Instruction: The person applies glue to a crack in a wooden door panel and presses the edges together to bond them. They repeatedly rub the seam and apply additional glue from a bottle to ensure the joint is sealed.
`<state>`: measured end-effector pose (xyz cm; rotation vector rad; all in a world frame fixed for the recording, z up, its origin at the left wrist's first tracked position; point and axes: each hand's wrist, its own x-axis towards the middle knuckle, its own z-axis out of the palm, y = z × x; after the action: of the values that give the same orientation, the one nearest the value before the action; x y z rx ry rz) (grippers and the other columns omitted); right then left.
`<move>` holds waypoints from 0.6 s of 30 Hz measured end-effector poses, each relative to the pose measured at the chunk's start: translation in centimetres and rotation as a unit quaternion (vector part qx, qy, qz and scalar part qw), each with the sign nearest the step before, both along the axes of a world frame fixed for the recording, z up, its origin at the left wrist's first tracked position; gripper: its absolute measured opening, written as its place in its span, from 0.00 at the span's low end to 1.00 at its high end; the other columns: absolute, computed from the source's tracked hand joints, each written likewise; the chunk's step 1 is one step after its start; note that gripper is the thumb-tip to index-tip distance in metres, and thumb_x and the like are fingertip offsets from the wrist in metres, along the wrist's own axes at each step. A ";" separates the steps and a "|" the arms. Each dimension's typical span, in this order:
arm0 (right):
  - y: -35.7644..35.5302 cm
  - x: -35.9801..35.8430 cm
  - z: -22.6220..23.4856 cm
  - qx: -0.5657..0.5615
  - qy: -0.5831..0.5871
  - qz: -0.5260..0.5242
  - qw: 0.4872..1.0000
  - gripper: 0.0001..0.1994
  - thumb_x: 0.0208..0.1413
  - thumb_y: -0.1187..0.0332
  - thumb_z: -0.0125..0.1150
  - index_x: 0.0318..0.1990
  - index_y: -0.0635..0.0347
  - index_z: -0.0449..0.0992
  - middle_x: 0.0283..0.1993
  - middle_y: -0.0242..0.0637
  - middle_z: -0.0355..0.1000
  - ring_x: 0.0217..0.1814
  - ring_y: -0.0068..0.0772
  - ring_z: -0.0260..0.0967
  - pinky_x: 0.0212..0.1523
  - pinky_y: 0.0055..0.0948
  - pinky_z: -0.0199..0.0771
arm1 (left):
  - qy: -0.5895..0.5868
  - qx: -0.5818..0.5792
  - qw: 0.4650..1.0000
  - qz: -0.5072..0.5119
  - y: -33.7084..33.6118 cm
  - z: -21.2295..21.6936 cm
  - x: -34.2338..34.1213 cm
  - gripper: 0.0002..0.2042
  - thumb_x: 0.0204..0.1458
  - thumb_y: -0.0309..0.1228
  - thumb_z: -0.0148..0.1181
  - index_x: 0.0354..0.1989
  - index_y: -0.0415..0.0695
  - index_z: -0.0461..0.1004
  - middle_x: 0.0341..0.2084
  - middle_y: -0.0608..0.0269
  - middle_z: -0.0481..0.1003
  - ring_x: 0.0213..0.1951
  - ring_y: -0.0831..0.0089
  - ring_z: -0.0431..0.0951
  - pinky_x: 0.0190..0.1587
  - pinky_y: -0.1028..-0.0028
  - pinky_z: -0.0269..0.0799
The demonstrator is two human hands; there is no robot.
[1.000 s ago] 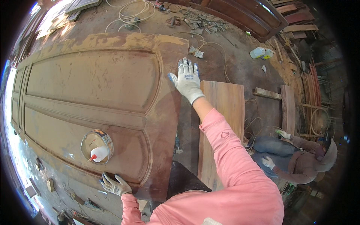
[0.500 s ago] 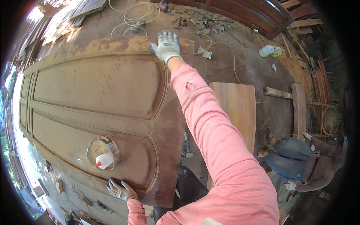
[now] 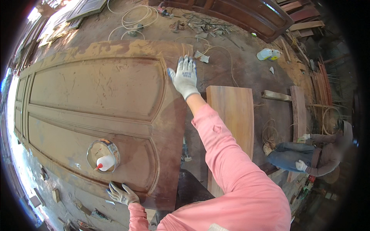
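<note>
A large brown wooden door (image 3: 96, 88) with recessed panels and smeared tan patches lies flat. The person's white-gloved right grip (image 3: 185, 77) is laid, fingers extended, over the door's right end. The white-gloved left grip (image 3: 124, 194) rests at the door's near long edge, fingers spread. On the door's near panel stands a round lidless tub (image 3: 113, 146) holding a white plastic bottle (image 3: 106, 163) with a red tip. Just right of the door is a smooth light-brown wooden board (image 3: 231, 115); farther right of it, a co-worker (image 3: 293, 154) in blue trousers. Beyond the door's far edge lies a coiled cream hose (image 3: 153, 21).
</note>
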<state>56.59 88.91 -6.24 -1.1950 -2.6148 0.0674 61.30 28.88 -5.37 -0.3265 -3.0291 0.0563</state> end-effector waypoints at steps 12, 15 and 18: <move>-0.9 2.6 1.3 -0.010 -0.088 0.012 0.996 0.44 0.73 0.38 0.40 0.78 0.74 0.53 0.83 0.62 0.47 0.86 0.60 0.42 0.84 0.52 0.36 | -0.008 0.010 1.000 0.005 0.6 0.4 0.0 0.32 0.68 0.47 0.51 0.76 0.41 0.60 0.72 0.50 0.64 0.76 0.41 0.53 0.77 0.42 0.46; 2.1 1.9 1.5 -0.035 -0.060 -0.024 0.997 0.45 0.72 0.38 0.40 0.78 0.74 0.52 0.82 0.62 0.48 0.86 0.61 0.43 0.84 0.52 0.36 | -0.004 0.009 1.000 -0.005 0.4 0.1 -0.2 0.32 0.68 0.46 0.52 0.75 0.40 0.60 0.72 0.50 0.64 0.76 0.41 0.53 0.77 0.42 0.45; 2.4 1.9 1.4 -0.067 -0.050 -0.060 0.995 0.46 0.72 0.36 0.40 0.78 0.74 0.51 0.82 0.63 0.49 0.85 0.65 0.42 0.83 0.54 0.35 | -0.001 0.012 1.000 -0.005 0.6 -0.1 0.0 0.32 0.67 0.46 0.53 0.75 0.40 0.60 0.72 0.49 0.64 0.76 0.41 0.53 0.77 0.41 0.45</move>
<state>58.54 91.33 -4.79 -1.4324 -2.6531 0.1669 61.25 29.47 -5.42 -0.3411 -3.0281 0.0185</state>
